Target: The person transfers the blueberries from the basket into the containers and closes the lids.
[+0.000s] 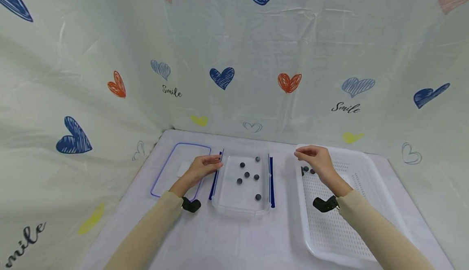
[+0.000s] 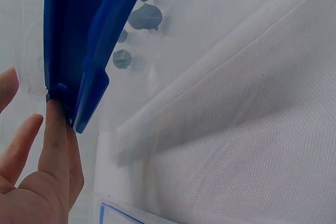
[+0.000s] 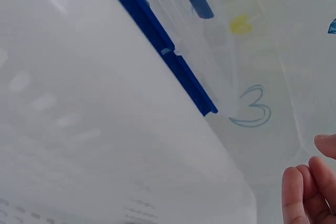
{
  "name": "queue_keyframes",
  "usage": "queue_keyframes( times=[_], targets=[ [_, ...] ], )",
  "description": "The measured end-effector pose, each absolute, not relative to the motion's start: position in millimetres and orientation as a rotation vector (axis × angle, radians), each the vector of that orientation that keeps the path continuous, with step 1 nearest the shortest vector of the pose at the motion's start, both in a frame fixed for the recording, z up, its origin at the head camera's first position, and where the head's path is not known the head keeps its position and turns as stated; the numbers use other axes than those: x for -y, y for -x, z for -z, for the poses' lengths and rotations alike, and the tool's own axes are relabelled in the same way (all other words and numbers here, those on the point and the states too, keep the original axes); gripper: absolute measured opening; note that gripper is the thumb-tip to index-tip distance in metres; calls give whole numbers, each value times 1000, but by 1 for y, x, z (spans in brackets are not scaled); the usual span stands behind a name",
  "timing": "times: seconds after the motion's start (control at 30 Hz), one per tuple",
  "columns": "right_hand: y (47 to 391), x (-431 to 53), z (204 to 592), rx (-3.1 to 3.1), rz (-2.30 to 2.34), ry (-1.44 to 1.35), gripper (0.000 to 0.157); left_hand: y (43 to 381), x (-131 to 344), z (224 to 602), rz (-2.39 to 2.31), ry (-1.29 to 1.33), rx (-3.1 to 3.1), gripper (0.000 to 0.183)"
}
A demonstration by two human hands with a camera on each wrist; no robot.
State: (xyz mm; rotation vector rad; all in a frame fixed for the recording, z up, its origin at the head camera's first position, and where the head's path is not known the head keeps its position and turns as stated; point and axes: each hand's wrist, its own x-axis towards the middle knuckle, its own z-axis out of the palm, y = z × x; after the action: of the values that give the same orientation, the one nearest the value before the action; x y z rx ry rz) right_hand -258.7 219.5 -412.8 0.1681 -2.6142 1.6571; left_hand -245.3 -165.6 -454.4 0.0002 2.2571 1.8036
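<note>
A clear plastic box (image 1: 234, 203) with blue side latches stands mid-table, several small dark blue-grey balls (image 1: 247, 174) lying spread over its floor. My left hand (image 1: 204, 167) is at the box's left side. In the left wrist view its fairly straight fingers (image 2: 55, 140) touch the lower end of a blue latch (image 2: 79, 40). Over the left rim of a white perforated basket (image 1: 307, 237) hovers my right hand (image 1: 318, 161), fingers bent loosely. Nothing shows between its thumb and fingertips (image 3: 292, 179) in the right wrist view. Below it, a few dark balls (image 1: 305, 168) lie in the basket.
A clear lid (image 1: 156, 180) with a blue edge lies on the table left of the box, partly behind the left forearm. White cloth (image 1: 205, 237) covers the table. A curtain (image 1: 256, 38) printed with hearts hangs behind and at the sides.
</note>
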Motion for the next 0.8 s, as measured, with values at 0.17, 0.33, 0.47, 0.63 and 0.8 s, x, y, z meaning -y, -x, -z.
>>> queue_keyframes(
  times=[0.17,0.33,0.47,0.63,0.8],
  targets=[
    [260,-231,419,2600,-1616,-149,34,245,165,455,-1798,10,-2260,50],
    [264,-241,429,2616,-1567,-98,34,245,165,455,-1796,14,-2276,49],
    [268,-252,441,2657,-1527,-35,34,245,165,456,-1807,16,-2272,50],
    [271,-265,457,2689,-1467,21,34,244,165,456,-1825,5,-2256,49],
    [273,-277,469,2675,-1474,60,36,245,164,455,-1826,-1,-2259,50]
  ],
)
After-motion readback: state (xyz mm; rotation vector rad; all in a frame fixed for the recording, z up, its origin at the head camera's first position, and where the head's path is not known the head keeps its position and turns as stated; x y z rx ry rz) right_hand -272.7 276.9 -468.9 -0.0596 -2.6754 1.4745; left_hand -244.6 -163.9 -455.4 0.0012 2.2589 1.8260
